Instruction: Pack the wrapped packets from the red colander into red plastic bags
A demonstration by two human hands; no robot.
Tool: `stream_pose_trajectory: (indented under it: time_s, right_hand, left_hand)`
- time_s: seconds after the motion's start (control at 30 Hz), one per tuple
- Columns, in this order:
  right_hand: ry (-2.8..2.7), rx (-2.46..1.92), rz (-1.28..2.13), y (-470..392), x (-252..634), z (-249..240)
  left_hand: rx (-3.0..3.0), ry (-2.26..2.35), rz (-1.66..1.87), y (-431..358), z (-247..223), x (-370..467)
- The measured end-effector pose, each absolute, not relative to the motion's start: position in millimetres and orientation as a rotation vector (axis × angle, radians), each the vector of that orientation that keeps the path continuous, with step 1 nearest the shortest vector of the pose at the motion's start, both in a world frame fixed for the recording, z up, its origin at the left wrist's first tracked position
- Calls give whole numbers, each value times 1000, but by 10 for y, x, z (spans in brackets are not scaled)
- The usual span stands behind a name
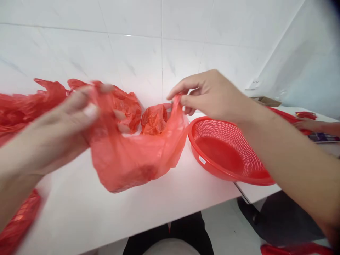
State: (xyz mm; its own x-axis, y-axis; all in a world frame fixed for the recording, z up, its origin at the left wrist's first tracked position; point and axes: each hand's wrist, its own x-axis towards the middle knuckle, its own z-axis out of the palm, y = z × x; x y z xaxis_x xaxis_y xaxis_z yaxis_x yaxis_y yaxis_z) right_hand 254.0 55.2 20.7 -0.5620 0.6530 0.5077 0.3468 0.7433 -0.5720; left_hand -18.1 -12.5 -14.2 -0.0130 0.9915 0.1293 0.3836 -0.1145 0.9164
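Hanging between left hand (79, 115) and right hand (203, 92), each clamped on one upper corner, the red plastic bag (130, 156) looks light, limp, perhaps slippery, easily torn; those gathered corners seem surest!

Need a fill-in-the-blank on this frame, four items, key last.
1. The left hand and right hand hold a ____ bag.
2. The basket stands to the bag's ____.
3. The label on the basket is ____.
4. The basket's side is full of small ____.

Missing words: red; right; white; holes.
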Motion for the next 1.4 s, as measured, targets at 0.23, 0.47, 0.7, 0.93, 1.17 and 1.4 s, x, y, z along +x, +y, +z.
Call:
stream_pose_trajectory:
  time_s: [0.23,0.47,0.7,0.93,1.17,1.4]
  right_hand:
    - [-2182,-358,654,420,1934,-70]
    - [-2143,-605,864,598,2061,-476]
    - [-1994,-520,736,310,1977,-599]
    - [-2004,-548,294,189,1909,-860]
    - [-1890,-726,364,185,1817,-912]
    - [-1812,-436,286,-63,1894,-909]
  left_hand:
    - [1659,1190,762,22,-369,245]
    - [1293,1126,914,153,-470,202]
    - [1189,953,1012,139,-520,195]
    - [1402,861,957,98,-598,117]
    - [1677,1040,939,115,-670,158]
    - [1613,1054,894,54,-602,123]
